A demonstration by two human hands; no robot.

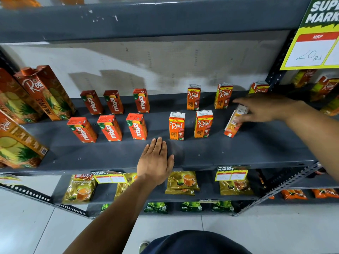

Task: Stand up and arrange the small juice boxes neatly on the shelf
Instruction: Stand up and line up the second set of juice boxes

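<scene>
Supermarket aisle, as I see it.
Tall pineapple cartons (pixel 45 92) stand left; tea packets (pixel 79 189) lie below a price tag (pixel 311 50).

So it's a dark grey metal shelf rack (pixel 238 158) with slotted angle posts (pixel 286 186), shop style. Behind it is a pale wall panel (pixel 128 59), kinda patchy with a grey smudgy area across the middle. Another grey shelf board (pixel 146 17) runs overhead. Floor (pixel 27 217) is light glossy tile with thin grout lines. A yellow price sign (pixel 315 43) hangs at the top right corner. Light looks even and indoor.
</scene>
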